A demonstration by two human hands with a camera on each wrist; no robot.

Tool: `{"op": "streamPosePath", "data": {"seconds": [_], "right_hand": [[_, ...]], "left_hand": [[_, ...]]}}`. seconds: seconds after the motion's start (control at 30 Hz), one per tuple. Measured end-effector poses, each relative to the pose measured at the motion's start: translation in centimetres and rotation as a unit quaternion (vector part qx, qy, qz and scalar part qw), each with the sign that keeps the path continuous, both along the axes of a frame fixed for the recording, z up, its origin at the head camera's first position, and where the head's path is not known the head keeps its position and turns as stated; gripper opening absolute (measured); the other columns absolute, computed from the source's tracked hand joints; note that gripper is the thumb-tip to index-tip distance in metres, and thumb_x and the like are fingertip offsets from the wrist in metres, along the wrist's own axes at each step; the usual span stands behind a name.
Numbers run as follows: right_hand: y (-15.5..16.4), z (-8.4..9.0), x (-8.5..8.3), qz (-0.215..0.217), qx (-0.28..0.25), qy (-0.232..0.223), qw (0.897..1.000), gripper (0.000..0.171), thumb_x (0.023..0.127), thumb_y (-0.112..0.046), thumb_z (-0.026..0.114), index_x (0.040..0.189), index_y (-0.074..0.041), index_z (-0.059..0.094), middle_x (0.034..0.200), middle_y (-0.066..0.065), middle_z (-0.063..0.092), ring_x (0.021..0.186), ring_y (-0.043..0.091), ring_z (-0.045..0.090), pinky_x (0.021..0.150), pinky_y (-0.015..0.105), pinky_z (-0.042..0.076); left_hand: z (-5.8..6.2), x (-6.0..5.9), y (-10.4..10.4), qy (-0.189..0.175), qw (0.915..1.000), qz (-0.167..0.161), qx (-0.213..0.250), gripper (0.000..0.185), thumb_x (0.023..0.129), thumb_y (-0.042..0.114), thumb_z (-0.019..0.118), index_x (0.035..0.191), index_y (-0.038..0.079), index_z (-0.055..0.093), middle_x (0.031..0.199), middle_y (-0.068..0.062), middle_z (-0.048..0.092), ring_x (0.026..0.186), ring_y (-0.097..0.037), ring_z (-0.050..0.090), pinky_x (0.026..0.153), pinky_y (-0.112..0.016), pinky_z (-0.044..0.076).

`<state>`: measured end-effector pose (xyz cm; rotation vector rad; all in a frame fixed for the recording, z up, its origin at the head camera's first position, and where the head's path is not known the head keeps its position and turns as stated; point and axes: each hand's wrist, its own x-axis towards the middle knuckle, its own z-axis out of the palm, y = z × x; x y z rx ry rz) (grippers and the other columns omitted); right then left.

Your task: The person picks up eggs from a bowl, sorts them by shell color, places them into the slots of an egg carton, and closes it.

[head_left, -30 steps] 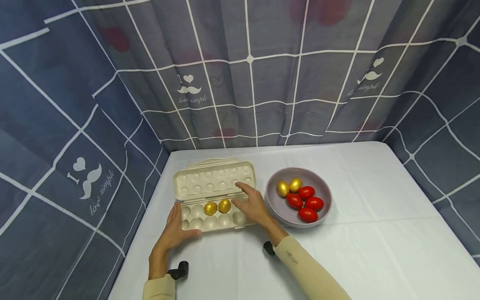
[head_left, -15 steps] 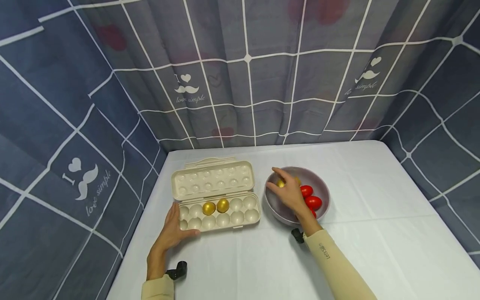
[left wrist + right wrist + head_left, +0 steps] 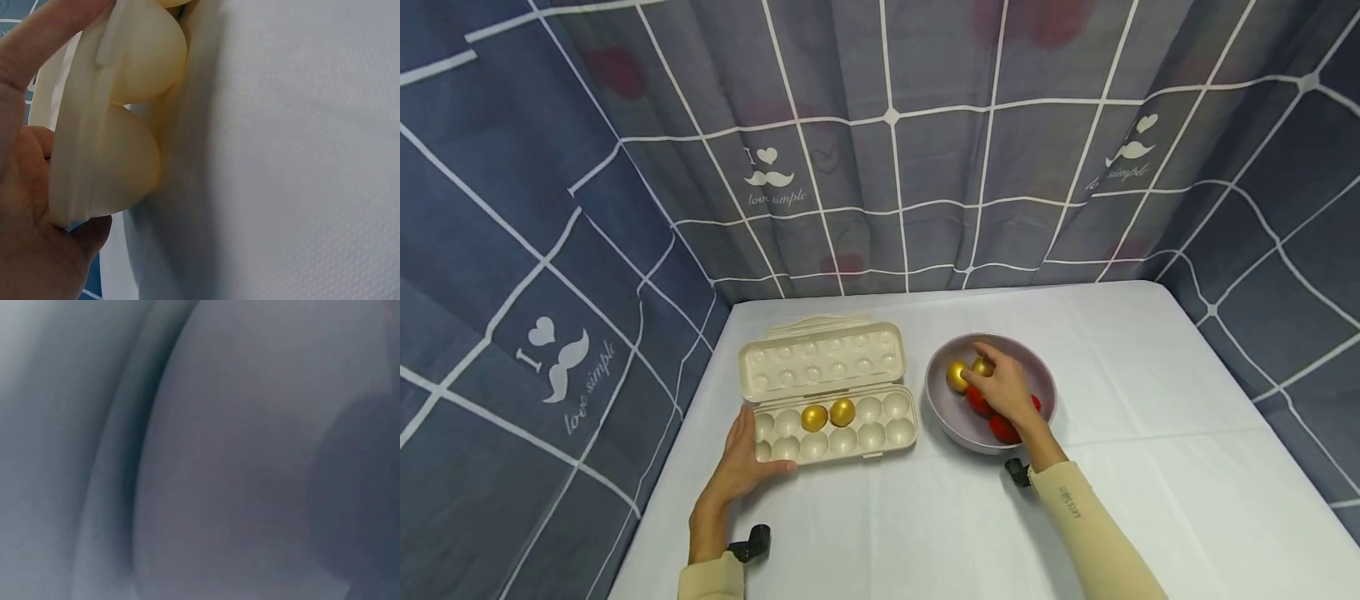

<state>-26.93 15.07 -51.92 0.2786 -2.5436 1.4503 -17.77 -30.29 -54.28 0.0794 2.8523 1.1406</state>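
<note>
An egg carton (image 3: 822,358) lies with its lid back, two golden eggs (image 3: 814,417) side by side in its far row of cups. My left hand (image 3: 741,458) grips the carton's left end, thumb along the near edge; the left wrist view shows the palm around that end of the carton (image 3: 125,162). Over the mauve bowl (image 3: 942,417), my right hand (image 3: 1006,387) reaches in from the right, thumb and forefinger apart around a golden egg (image 3: 981,365). Another golden egg (image 3: 957,377) sits to its left. Several red eggs (image 3: 1003,429) lie partly hidden under the hand.
A white cloth (image 3: 1127,375) covers the table. Behind it hangs a grey checked curtain (image 3: 850,183), and more curtain (image 3: 550,292) closes the left side. The right wrist view is filled by the blurred bowl wall (image 3: 219,456); no fingers are visible there.
My right hand has left the carton's right end and moved right, over the bowl, lowering to the golden eggs. The left hand stays on the carton.
</note>
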Motion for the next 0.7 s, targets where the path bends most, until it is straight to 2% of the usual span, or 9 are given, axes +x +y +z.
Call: {"op": "streamPosePath", "data": {"seconds": [0.2, 0.37, 0.5, 0.7], "right_hand": [[-0.7, 0.2, 0.1, 0.013, 0.032, -0.011, 0.999, 0.057, 0.083, -0.011, 0.077, 0.132, 0.009, 0.056, 0.124, 0.028, 0.062, 0.115, 0.042, 0.058, 0.099, 0.054, 0.043], [-1.5, 0.1, -0.2, 0.029, 0.077, -0.020, 0.996, 0.055, 0.084, -0.006, 0.074, 0.131, 0.012, 0.055, 0.123, 0.031, 0.061, 0.109, 0.042, 0.061, 0.093, 0.052, 0.048], [-2.2, 0.0, -0.3, 0.028, 0.121, -0.022, 0.992, 0.047, 0.082, -0.004, 0.074, 0.124, 0.011, 0.060, 0.119, 0.029, 0.064, 0.104, 0.040, 0.063, 0.091, 0.052, 0.050], [-3.1, -0.3, -0.3, 0.054, 0.143, -0.040, 0.987, 0.038, 0.082, 0.000, 0.074, 0.117, 0.009, 0.063, 0.112, 0.026, 0.066, 0.102, 0.039, 0.065, 0.091, 0.051, 0.050]], "left_hand": [[-0.1, 0.0, 0.0, -0.001, 0.9999, 0.002, -0.011, 0.136, 0.067, 0.046, 0.088, 0.154, -0.008, -0.002, 0.160, -0.028, -0.007, 0.146, -0.045, -0.006, 0.114, -0.062, 0.007], [-0.2, 0.0, 0.1, 0.002, 0.9999, -0.003, -0.012, 0.136, 0.067, 0.044, 0.088, 0.153, -0.008, -0.003, 0.160, -0.029, -0.007, 0.146, -0.046, -0.005, 0.114, -0.063, 0.007], [-0.2, 0.0, 0.3, 0.002, 0.9999, -0.006, -0.010, 0.136, 0.067, 0.045, 0.088, 0.153, -0.009, -0.002, 0.160, -0.030, -0.006, 0.145, -0.047, -0.005, 0.113, -0.063, 0.007], [-0.1, 0.1, 0.1, -0.003, 1.0000, 0.001, -0.005, 0.137, 0.067, 0.044, 0.089, 0.153, -0.008, -0.003, 0.160, -0.030, -0.008, 0.146, -0.046, -0.007, 0.113, -0.064, 0.006]]}}
